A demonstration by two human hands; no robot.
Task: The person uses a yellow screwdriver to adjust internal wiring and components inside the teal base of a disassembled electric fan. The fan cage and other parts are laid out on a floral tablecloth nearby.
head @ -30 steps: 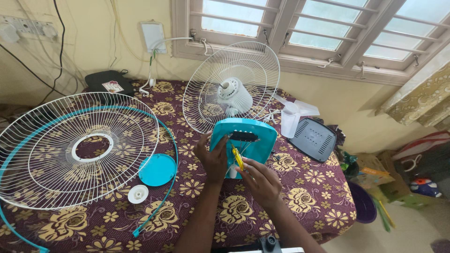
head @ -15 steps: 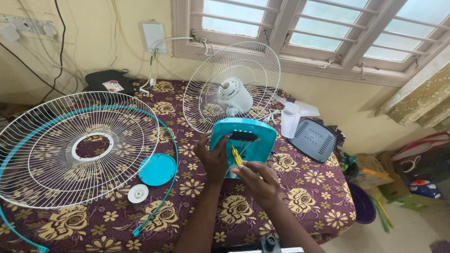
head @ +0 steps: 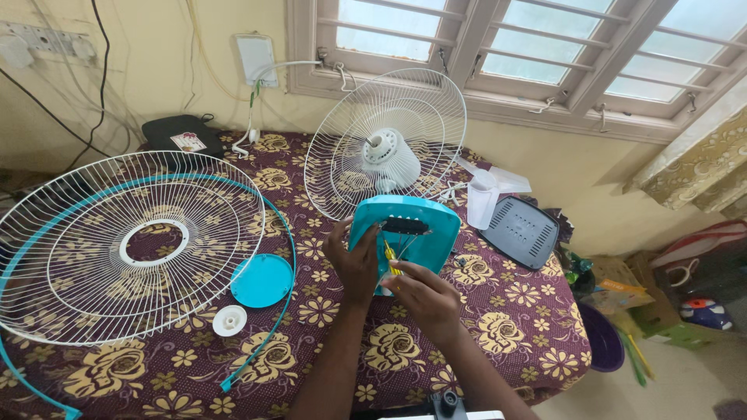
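My left hand (head: 355, 263) grips the left edge of a turquoise fan base (head: 420, 232) that stands tilted on the floral-covered table (head: 506, 334). In my right hand (head: 424, 299) is a yellow-handled screwdriver (head: 389, 257), its tip pointing up into the base's inner side near a black panel. Behind the base stands the white fan motor with its rear grille (head: 385, 144).
A large white front grille with a turquoise rim (head: 128, 245) lies at the left. Beside it are a round turquoise cap (head: 261, 280) and a small white knob (head: 229, 320). A grey plastic cover (head: 520, 231) and a white blade part (head: 484, 194) lie at the right.
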